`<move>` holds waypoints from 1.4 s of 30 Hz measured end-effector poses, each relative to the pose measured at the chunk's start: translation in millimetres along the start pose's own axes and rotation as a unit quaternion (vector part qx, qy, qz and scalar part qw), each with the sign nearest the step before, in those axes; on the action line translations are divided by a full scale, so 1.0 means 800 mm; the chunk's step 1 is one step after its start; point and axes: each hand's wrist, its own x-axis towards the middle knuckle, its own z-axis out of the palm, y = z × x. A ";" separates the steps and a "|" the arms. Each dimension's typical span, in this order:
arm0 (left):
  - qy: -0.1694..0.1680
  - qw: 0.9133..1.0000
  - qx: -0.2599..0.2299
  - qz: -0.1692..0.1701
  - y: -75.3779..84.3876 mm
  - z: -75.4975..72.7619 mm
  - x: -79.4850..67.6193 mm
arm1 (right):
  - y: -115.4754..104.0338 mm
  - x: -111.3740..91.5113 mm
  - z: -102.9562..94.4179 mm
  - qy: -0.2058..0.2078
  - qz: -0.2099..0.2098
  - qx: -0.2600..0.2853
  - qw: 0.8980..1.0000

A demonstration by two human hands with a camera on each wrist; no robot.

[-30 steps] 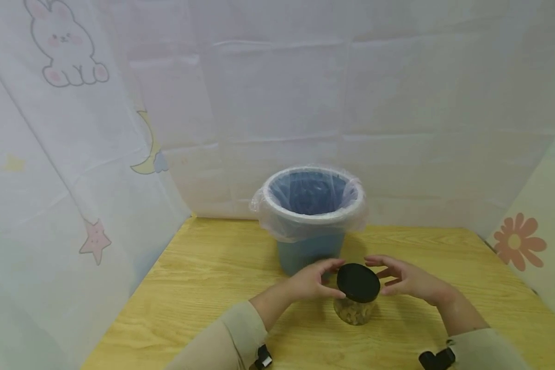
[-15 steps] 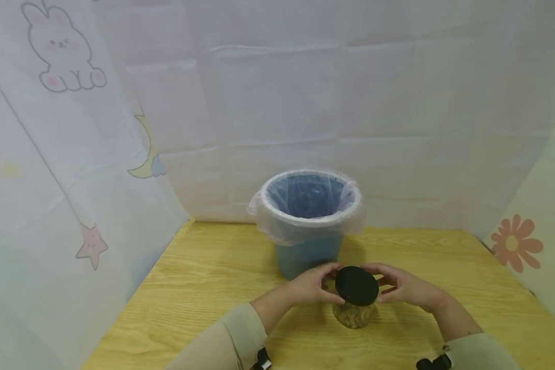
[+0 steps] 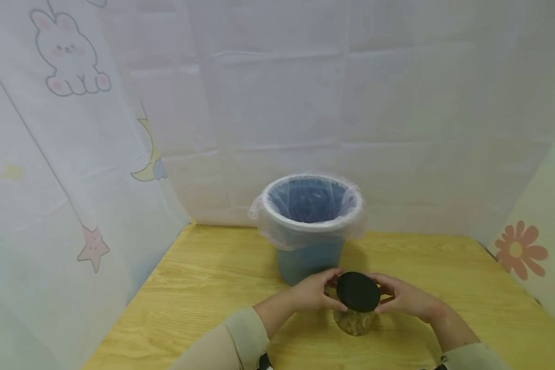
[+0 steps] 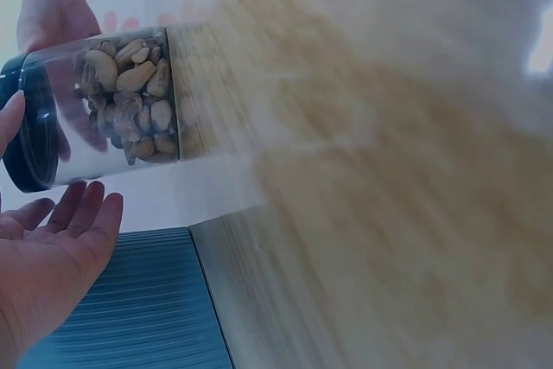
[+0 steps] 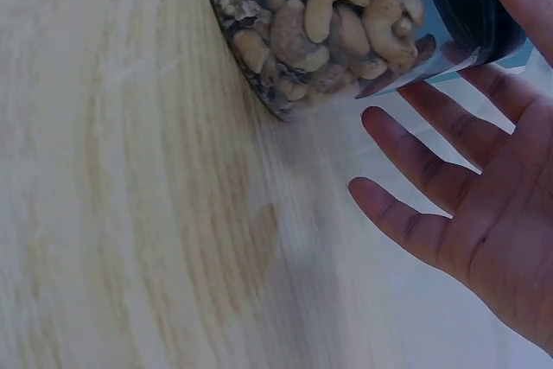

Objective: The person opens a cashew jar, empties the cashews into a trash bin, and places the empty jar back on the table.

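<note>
Head view: a clear cylindrical jar (image 3: 353,322) with a round black lid (image 3: 358,292) stands upright on the yellow wood-grain surface (image 3: 189,308), near a ridged blue bin (image 3: 309,263) draped with a translucent plastic liner (image 3: 277,235);
Left hand (image 3: 311,294): thumb at the lid, fingers loosely spread beside the jar wall;
Right hand (image 3: 406,298): fingers spread likewise, thumb along the lid; from where I stand I cannot tell how firmly either thumb presses;
Slip risk: lopsided pressure from such loose fingers could, I judge, tip or skid the jar; contents might scatter if the lid were not tight;
Jar's look: shiny, capped, partly filled with pale-tan cashew nuts (image 5: 346,32), darker skin-flecked bits among them
</note>
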 end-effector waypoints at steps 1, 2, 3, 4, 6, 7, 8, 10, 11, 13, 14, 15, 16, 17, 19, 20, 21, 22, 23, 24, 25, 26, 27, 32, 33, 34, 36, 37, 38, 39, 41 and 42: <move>-0.001 1.000 0.000 -0.001 0.000 0.001 0.000 | 0.002 -0.001 0.001 -0.002 -0.002 0.003 1.000; -0.001 1.000 -0.001 -0.003 -0.001 0.002 -0.001 | 0.003 -0.001 0.002 -0.004 -0.004 0.007 1.000; -0.003 1.000 -0.004 -0.005 -0.001 0.002 -0.001 | 0.004 -0.001 0.002 -0.006 -0.007 0.010 1.000; -0.004 1.000 -0.006 -0.007 -0.001 0.003 -0.001 | 0.005 -0.001 0.003 -0.007 -0.010 0.013 1.000; -0.005 1.000 -0.011 -0.011 -0.001 0.004 -0.001 | 0.006 -0.001 0.004 -0.008 -0.017 0.014 1.000; -0.005 1.000 -0.009 -0.013 -0.002 0.004 -0.001 | 0.007 -0.001 0.004 -0.009 -0.022 0.013 1.000; -0.006 1.000 -0.009 -0.015 -0.001 0.005 -0.001 | 0.007 -0.001 0.004 -0.010 -0.027 0.011 1.000; -0.007 1.000 -0.004 -0.016 -0.002 0.006 0.000 | 0.008 0.000 0.005 -0.011 -0.033 0.011 0.999; -0.008 1.000 -0.001 -0.016 -0.002 0.006 0.001 | 0.009 0.000 0.005 -0.011 -0.038 0.011 0.999; -0.010 1.000 0.001 -0.018 -0.003 0.007 0.001 | 0.011 0.000 0.006 -0.013 -0.045 0.013 0.999; -0.011 1.000 0.003 -0.018 -0.003 0.007 0.002 | 0.012 0.000 0.007 -0.016 -0.048 0.016 0.999; -0.011 1.000 0.005 -0.017 -0.003 0.007 0.002 | 0.013 0.001 0.008 -0.016 -0.050 0.019 0.998; -0.012 1.000 0.007 -0.017 -0.003 0.008 0.002 | 0.014 0.001 0.008 -0.017 -0.053 0.021 0.998; -0.012 1.000 0.007 -0.017 -0.002 0.008 0.002 | 0.016 0.001 0.009 -0.016 -0.055 0.022 0.998; -0.013 1.000 0.007 -0.013 -0.001 0.008 0.002 | 0.018 0.002 0.011 -0.018 -0.060 0.029 0.998; -0.013 1.000 0.007 -0.012 -0.001 0.007 0.002 | 0.018 0.003 0.012 -0.018 -0.058 0.031 0.998; -0.013 1.000 0.005 -0.013 0.000 0.007 0.002 | 0.019 0.003 0.012 -0.017 -0.055 0.033 0.998; -0.012 1.000 0.005 -0.014 0.000 0.007 0.002 | 0.020 0.003 0.013 -0.017 -0.055 0.033 0.998; -0.012 1.000 0.005 -0.015 0.000 0.008 0.002 | 0.021 0.003 0.013 -0.016 -0.054 0.033 0.998; -0.010 1.000 0.006 -0.017 0.000 0.008 0.002 | 0.022 0.004 0.013 -0.015 -0.053 0.032 0.998; -0.009 1.000 0.006 -0.020 0.001 0.008 0.003 | 0.022 0.004 0.013 -0.012 -0.049 0.030 0.998; -0.007 1.000 0.005 -0.023 0.000 0.009 0.003 | 0.023 0.004 0.013 -0.011 -0.051 0.029 0.998; -0.005 1.000 0.004 -0.025 0.000 0.009 0.004 | 0.023 0.004 0.013 -0.009 -0.050 0.028 0.998; -0.006 0.999 -0.010 -0.036 0.001 0.011 0.007 | 0.025 0.006 0.012 -0.007 -0.038 0.040 0.998; -0.008 0.999 -0.013 -0.040 0.001 0.011 0.007 | 0.025 0.006 0.012 -0.008 -0.035 0.043 0.998; -0.008 0.999 -0.014 -0.043 0.002 0.011 0.007 | 0.026 0.007 0.012 -0.009 -0.037 0.045 0.998; -0.008 0.999 -0.016 -0.047 0.003 0.011 0.007 | 0.026 0.007 0.013 -0.008 -0.039 0.045 0.998; -0.008 0.999 -0.017 -0.049 0.003 0.011 0.007 | 0.026 0.007 0.013 -0.007 -0.039 0.046 0.998; -0.007 0.999 -0.016 -0.049 0.003 0.011 0.006 | 0.026 0.008 0.013 -0.006 -0.043 0.044 0.998; -0.006 0.999 -0.016 -0.051 0.003 0.011 0.006 | 0.026 0.008 0.014 -0.005 -0.044 0.044 0.998; -0.005 0.999 -0.018 -0.051 0.003 0.011 0.006 | 0.025 0.008 0.014 -0.003 -0.043 0.042 0.998; -0.005 0.998 -0.019 -0.051 0.004 0.011 0.006 | 0.025 0.008 0.014 -0.002 -0.041 0.042 0.998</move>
